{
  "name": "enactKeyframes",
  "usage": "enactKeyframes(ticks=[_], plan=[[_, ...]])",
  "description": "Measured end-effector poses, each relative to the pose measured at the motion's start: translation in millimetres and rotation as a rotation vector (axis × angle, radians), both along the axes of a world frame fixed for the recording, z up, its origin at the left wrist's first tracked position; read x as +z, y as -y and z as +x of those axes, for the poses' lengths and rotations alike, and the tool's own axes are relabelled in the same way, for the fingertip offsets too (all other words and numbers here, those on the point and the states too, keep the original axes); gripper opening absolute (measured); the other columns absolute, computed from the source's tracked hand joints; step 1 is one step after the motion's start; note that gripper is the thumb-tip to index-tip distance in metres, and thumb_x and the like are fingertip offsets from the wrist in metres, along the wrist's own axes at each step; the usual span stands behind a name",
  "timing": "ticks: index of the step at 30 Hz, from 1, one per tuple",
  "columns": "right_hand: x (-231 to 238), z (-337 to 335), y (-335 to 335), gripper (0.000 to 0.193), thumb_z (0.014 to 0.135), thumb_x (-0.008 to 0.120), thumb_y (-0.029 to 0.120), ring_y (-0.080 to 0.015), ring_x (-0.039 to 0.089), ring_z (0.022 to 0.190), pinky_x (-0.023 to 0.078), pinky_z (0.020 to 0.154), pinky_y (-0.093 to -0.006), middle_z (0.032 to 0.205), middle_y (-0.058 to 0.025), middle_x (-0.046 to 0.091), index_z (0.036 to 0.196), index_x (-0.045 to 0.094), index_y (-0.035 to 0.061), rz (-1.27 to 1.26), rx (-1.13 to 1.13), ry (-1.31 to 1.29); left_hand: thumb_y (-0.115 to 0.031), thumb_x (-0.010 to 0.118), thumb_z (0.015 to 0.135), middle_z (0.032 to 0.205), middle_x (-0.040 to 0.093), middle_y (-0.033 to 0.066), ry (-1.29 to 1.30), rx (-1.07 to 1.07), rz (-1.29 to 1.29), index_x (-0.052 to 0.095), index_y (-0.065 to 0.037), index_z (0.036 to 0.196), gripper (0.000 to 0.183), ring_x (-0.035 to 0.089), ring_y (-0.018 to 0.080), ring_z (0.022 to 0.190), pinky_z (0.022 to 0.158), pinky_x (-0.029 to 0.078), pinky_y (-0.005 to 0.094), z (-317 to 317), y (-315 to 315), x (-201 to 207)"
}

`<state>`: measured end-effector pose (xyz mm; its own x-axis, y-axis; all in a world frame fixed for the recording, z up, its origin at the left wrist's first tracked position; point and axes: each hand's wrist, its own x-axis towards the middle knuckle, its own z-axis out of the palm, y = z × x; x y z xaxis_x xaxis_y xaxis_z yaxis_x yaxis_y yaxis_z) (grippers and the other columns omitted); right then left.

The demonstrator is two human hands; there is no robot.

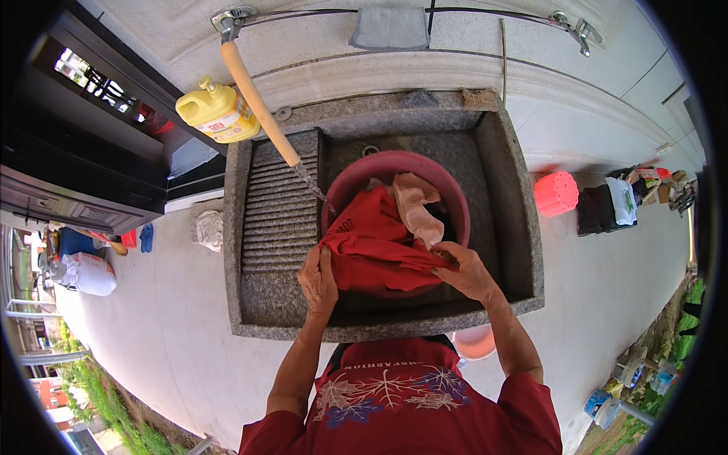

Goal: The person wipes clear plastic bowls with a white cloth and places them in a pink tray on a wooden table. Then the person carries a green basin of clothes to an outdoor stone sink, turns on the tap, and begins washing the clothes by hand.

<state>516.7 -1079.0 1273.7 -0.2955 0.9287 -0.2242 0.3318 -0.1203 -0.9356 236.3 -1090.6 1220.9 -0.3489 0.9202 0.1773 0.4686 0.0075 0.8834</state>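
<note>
A person in a red printed shirt stands at a grey stone wash sink (523,227) outdoors, both hands working a red garment (371,246) draped over the near rim of a dark red plastic basin (455,201) that sits in the sink's deep compartment. The left hand (317,279), at about 8 o'clock from the basin, has its grip closed tight on the garment's left corner, pinching the cloth between thumb and fingers. The right hand (466,271), at about 4 o'clock, has its grip folded shut over the garment's right edge, knuckles up. A pale pink cloth (417,208) lies inside the basin, just behind the red garment and touching it. A tan hose (258,102) slants down from a wall tap at 11 o'clock and sends a thin stream of water (315,186) toward the basin's left rim. The ribbed washboard (280,212) of the sink lies at 9 o'clock from the basin. A yellow detergent jug (216,110) stands beyond the sink's far left corner. A grey rag (390,29) hangs on a line along the wall at 12 o'clock, and a bright pink stool (556,193) sits on the pavement at 3 o'clock, well apart from the sink.
</note>
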Motion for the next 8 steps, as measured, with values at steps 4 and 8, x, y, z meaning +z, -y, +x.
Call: enactKeyframes(ticks=[4,8], plan=[[33,-2,-29,0.024,0.077,0.061,-0.006,-0.0098,0.057,0.084,0.046,0.075,-0.0232,0.088,-0.0064,0.06,0.1,0.059,-0.0016,0.111,0.078,0.013,-0.016,0.048,0.094,0.06,0.05,0.0073,-0.065,0.115,0.036,0.058,-0.002,0.092,0.017,0.047,0.0177,0.052,0.047,0.038,0.0305,-19,-7,30],[50,5,-63,0.027,0.08,0.054,-0.009,-0.0131,0.058,0.093,0.045,0.08,-0.0223,0.1,-0.007,0.061,0.105,0.058,-0.0014,0.319,0.16,-0.1,-0.018,0.051,0.093,0.076,0.058,0.0068,0.015,0.117,0.248,0.061,-0.005,0.099,0.017,0.056,0.017,0.069,0.063,0.046,0.0276,-38,-29,36]])
